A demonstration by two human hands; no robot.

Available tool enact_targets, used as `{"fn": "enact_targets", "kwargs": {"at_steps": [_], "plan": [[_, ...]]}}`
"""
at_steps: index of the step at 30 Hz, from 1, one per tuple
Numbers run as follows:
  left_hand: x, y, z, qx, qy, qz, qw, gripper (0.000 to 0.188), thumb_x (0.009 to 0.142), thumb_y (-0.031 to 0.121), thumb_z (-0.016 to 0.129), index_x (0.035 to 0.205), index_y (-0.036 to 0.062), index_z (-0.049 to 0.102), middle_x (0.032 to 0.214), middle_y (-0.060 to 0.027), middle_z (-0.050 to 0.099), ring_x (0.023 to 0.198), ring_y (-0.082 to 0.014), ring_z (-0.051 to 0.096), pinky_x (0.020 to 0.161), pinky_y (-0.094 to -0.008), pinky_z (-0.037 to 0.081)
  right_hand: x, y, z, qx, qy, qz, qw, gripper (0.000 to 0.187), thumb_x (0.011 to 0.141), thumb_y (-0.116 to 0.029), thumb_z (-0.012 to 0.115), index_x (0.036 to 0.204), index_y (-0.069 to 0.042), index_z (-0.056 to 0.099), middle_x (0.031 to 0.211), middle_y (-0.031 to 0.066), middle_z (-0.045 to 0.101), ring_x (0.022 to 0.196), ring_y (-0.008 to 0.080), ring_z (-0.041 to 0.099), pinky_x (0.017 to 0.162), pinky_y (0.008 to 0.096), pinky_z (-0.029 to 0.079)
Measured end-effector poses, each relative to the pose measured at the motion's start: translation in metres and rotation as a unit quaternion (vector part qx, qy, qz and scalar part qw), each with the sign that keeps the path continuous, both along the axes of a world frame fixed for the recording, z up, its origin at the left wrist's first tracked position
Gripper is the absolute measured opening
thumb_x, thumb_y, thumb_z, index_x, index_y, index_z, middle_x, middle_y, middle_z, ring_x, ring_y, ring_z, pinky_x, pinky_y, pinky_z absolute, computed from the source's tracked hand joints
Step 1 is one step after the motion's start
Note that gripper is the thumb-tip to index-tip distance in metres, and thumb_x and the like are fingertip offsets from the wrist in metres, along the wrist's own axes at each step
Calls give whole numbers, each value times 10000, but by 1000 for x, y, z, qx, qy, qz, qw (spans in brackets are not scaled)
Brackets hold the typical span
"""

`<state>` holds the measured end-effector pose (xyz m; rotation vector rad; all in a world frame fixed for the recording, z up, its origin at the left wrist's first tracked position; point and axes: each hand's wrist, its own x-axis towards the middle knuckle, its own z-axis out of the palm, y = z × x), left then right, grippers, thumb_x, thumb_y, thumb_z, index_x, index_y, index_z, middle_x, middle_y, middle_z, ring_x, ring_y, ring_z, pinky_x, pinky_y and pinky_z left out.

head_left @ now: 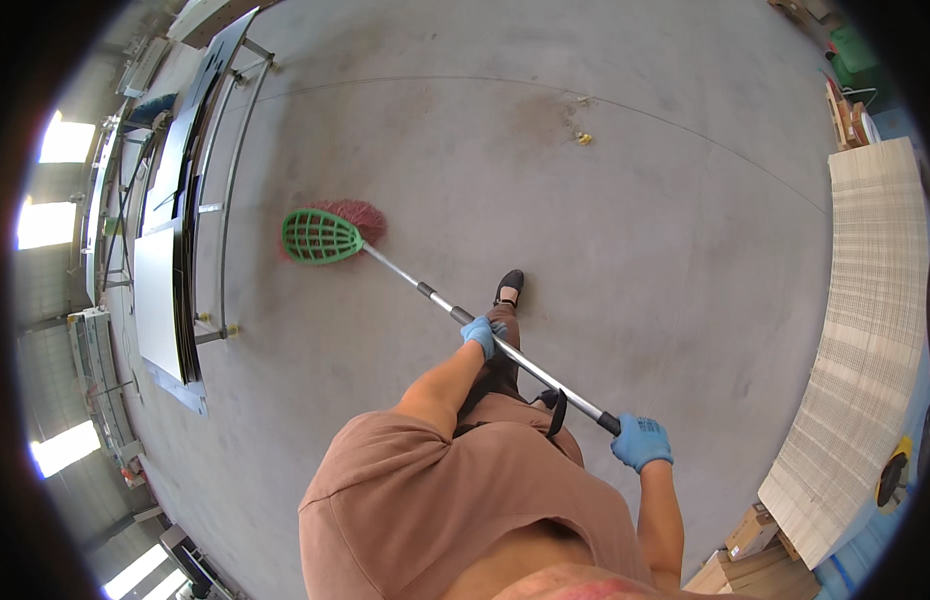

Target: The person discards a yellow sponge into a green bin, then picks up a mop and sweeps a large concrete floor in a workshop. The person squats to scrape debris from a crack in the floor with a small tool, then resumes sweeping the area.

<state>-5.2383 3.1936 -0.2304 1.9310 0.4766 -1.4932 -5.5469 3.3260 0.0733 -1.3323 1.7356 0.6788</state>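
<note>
A long mop [390, 262] slants across the middle of the view. Its green grid-like plastic head [321, 237] with pinkish-red strands [357, 213] rests on the grey floor to the left. My left hand [482, 336], in a blue glove, is wrapped around the silver pole just below a dark grip section. Over the pole's dark end cap [609, 423], at the lower right, my right hand [642, 443] is closed in a matching blue glove. A black strap loop [558, 413] crosses the pole near my waist.
Flat panels [163, 300] lean in a metal rack [230, 215] on the left. A small yellow scrap [584, 138] and brown dust lie on the floor ahead. At right stands a long stack under a beige woven cover [853, 330], with cardboard boxes [753, 530] at its near end.
</note>
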Motion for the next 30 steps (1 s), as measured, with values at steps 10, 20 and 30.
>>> {"fn": "enact_targets", "kwargs": {"at_steps": [10,20,30], "plan": [[-33,-165,12,78,-49,-137,986,175,917,85,575,1028,-44,534,787,-178,622,551,-269,643,460,-393,544,29,-125,35,100,13,-139,985,280,805,-241,635,1033,-80,659,935,214,711,917,400,683,826,492,526],[-166,-324,30,-24,-27,-400,916,230,892,17,551,1083,-92,482,731,-184,602,537,-293,655,443,-399,561,69,-181,42,99,-1,-365,926,381,838,-254,611,1135,-15,613,985,267,694,960,435,671,823,517,520],[-262,-465,106,-82,6,-471,878,399,898,48,556,1247,-18,373,960,-183,631,603,-279,702,469,-362,587,10,-276,39,44,-51,-422,904,437,813,-287,670,1112,28,630,975,235,710,953,398,689,804,483,531]]}}
